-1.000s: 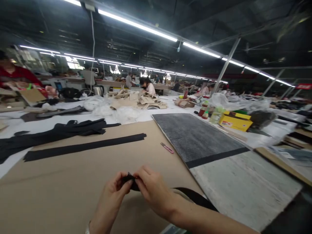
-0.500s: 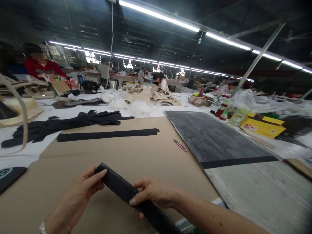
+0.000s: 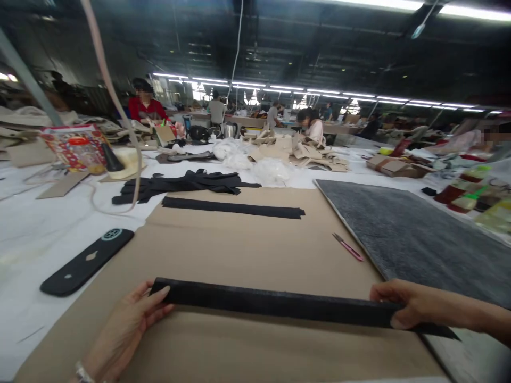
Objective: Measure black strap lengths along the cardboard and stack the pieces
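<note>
A long black strip (image 3: 271, 302) stretches between my two hands, close above the brown sheet (image 3: 239, 250) on the table. My left hand (image 3: 131, 319) pinches its left end, thumb on the near face. Near the right end my right hand (image 3: 407, 306) grips it, and a short pointed tail sticks out past the fingers. Farther back on the brown sheet lies a flat stack of black strips (image 3: 231, 207). Pink-handled thread snips (image 3: 348, 247) rest to its right, beside a dark grey board (image 3: 411, 223).
A black phone (image 3: 88, 261) lies at the left. Behind the stack are a heap of black strips (image 3: 183, 183), clear plastic bags (image 3: 271, 169) and brown scraps (image 3: 315, 151). A pale hose (image 3: 115, 101) hangs at the left. Bottles (image 3: 465, 186) stand at the right. A person in red (image 3: 146, 106) sits farther back.
My right hand has slid along the strip toward its right end, and the strip now runs nearly level instead of slanting. My view has turned left, bringing the whole phone into sight.
</note>
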Motion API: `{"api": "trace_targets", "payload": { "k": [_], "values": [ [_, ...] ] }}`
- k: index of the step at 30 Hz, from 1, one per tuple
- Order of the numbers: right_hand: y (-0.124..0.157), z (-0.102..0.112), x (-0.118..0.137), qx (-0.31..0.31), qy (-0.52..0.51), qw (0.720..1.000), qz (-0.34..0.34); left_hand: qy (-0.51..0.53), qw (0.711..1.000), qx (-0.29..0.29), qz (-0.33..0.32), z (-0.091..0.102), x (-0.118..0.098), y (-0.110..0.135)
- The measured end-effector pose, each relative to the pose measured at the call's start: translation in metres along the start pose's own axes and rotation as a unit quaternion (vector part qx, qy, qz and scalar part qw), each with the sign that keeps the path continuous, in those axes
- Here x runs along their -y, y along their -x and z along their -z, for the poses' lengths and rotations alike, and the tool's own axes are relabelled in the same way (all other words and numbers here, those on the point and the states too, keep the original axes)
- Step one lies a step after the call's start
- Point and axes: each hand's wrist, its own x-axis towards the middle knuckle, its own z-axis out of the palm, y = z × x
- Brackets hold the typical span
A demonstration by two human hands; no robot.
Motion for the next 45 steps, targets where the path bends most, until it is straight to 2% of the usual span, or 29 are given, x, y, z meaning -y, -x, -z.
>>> {"api": "trace_targets", "payload": {
  "k": [2, 3, 5, 6, 7, 10, 13, 15, 18, 21, 23, 24, 25, 27, 28, 29, 31, 35, 42, 45],
  "values": [
    [-0.02, -0.001, -0.013, 0.019, 0.071, 0.997, -0.011, -0.004, 1.0, 0.0, -0.007, 0.005, 0.002, 0.004],
    [-0.031, -0.003, -0.012, -0.004, 0.109, 0.994, -0.011, -0.007, 1.0, 0.0, -0.012, 0.007, 0.003, 0.006],
    [-0.051, -0.011, 0.009, -0.147, 0.187, 0.971, 0.028, -0.011, 1.0, -0.005, -0.023, 0.011, 0.004, 0.008],
    [-0.058, -0.017, 0.031, -0.208, 0.197, 0.956, 0.067, -0.013, 0.999, -0.01, -0.029, 0.012, 0.005, 0.009],
    [-0.064, -0.025, 0.059, -0.23, 0.178, 0.949, 0.12, -0.015, 0.999, -0.014, -0.035, 0.014, 0.005, 0.009],
    [-0.074, -0.059, 0.165, -0.14, 0.03, 0.955, 0.259, -0.026, 0.998, -0.022, -0.052, 0.016, 0.008, 0.011],
    [-0.087, -0.101, 0.266, -0.082, -0.033, 0.932, 0.351, -0.045, 0.996, -0.023, -0.074, 0.019, 0.013, 0.01],
    [-0.1, -0.127, 0.313, -0.054, -0.048, 0.93, 0.36, -0.066, 0.993, -0.025, -0.091, 0.023, 0.017, 0.007],
    [-0.121, -0.157, 0.35, -0.034, -0.043, 0.937, 0.345, -0.108, 0.985, -0.041, -0.125, 0.033, 0.021, 0.002],
    [-0.133, -0.177, 0.36, -0.054, -0.032, 0.944, 0.324, -0.157, 0.966, -0.105, -0.178, 0.05, 0.026, -0.001],
    [-0.136, -0.183, 0.361, -0.07, -0.032, 0.944, 0.322, -0.252, 0.92, -0.129, -0.271, 0.062, 0.031, 0.0],
    [-0.136, -0.185, 0.361, -0.075, -0.031, 0.943, 0.322, -0.323, 0.877, -0.115, -0.337, 0.067, 0.034, 0.001],
    [-0.137, -0.186, 0.361, -0.079, -0.031, 0.943, 0.323, -0.401, 0.817, -0.084, -0.405, 0.072, 0.037, 0.002],
    [-0.138, -0.187, 0.362, -0.082, -0.031, 0.942, 0.323, -0.526, 0.678, -0.012, -0.514, 0.078, 0.043, 0.003],
    [-0.14, -0.188, 0.363, -0.082, -0.03, 0.942, 0.324, -0.559, 0.63, 0.012, -0.539, 0.079, 0.044, 0.003],
    [-0.141, -0.189, 0.364, -0.083, -0.029, 0.941, 0.327, -0.579, 0.598, 0.021, -0.553, 0.08, 0.045, 0.003],
    [-0.145, -0.191, 0.365, -0.087, -0.03, 0.938, 0.334, -0.595, 0.576, 0.017, -0.56, 0.08, 0.045, 0.003],
    [-0.151, -0.194, 0.366, -0.099, -0.041, 0.932, 0.347, -0.608, 0.566, -0.007, -0.557, 0.081, 0.038, 0.0],
    [-0.151, -0.187, 0.372, -0.082, -0.032, 0.932, 0.351, -0.654, 0.475, 0.004, -0.589, 0.09, 0.028, -0.009],
    [-0.151, -0.187, 0.373, -0.082, -0.027, 0.932, 0.352, -0.658, 0.464, 0.002, -0.593, 0.093, 0.027, -0.011]
  ]
}}
